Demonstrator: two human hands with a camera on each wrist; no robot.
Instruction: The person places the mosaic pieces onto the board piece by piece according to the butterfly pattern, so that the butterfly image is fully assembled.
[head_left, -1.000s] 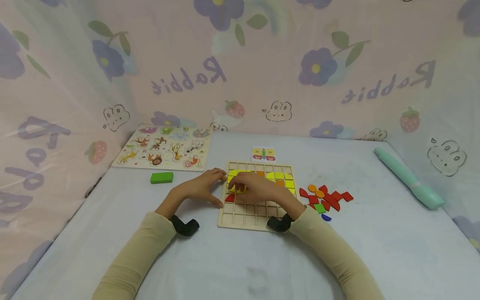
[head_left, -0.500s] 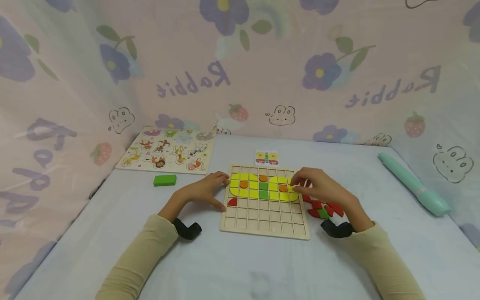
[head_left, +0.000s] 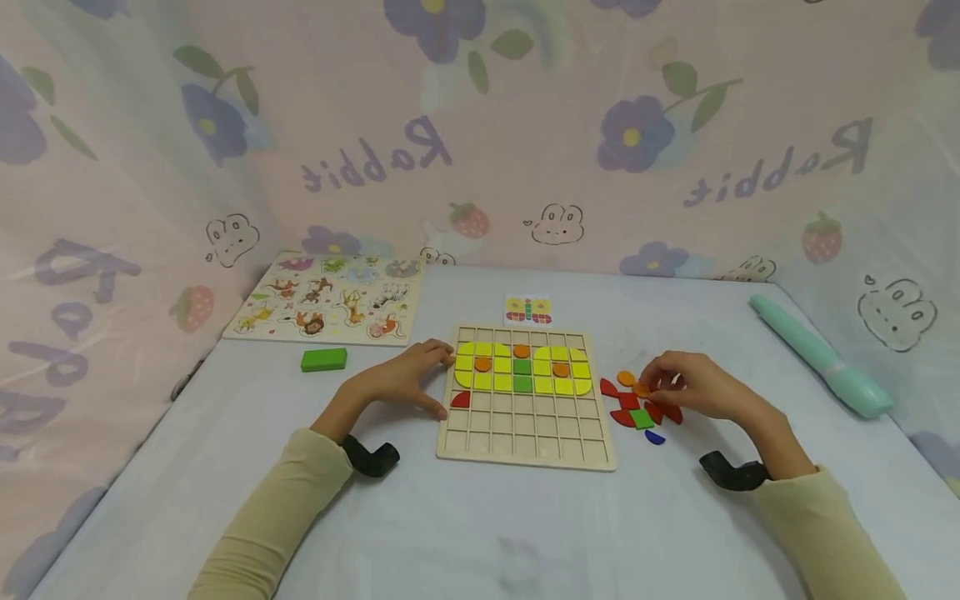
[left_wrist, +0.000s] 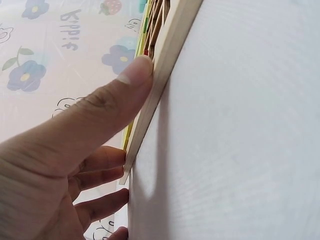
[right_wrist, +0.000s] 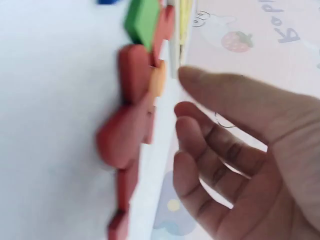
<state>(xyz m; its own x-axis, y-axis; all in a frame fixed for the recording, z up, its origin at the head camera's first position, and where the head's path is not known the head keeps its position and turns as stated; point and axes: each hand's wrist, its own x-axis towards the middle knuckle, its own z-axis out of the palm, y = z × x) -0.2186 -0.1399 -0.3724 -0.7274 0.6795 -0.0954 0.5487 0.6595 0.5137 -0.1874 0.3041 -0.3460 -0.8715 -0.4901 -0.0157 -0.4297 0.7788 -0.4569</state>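
Observation:
A wooden grid board (head_left: 525, 433) lies in the middle of the table. Yellow tiles (head_left: 465, 379), green squares (head_left: 522, 375) and orange discs (head_left: 521, 352) fill cells in its upper rows, with one red quarter-round tile (head_left: 461, 400) below at the left. My left hand (head_left: 401, 379) rests at the board's left edge; in the left wrist view its thumb (left_wrist: 107, 100) touches the rim and its fingers are spread. Over the loose pieces hovers my right hand (head_left: 693, 383), fingers loosely bent with nothing between them. Red pieces (right_wrist: 125, 135) and a green square (right_wrist: 142, 22) lie beside it.
Behind the board lies a butterfly pattern card (head_left: 528, 310). An animal puzzle (head_left: 330, 300) stands at the back left, a green block (head_left: 324, 359) before it. At the right lies a mint-green tube-like object (head_left: 821, 358); a blue half-round piece (head_left: 655, 437) sits near the pile.
My right hand has moved right, from above the board to the loose pieces, uncovering the tiles on the grid. The left hand has stayed at the board's edge.

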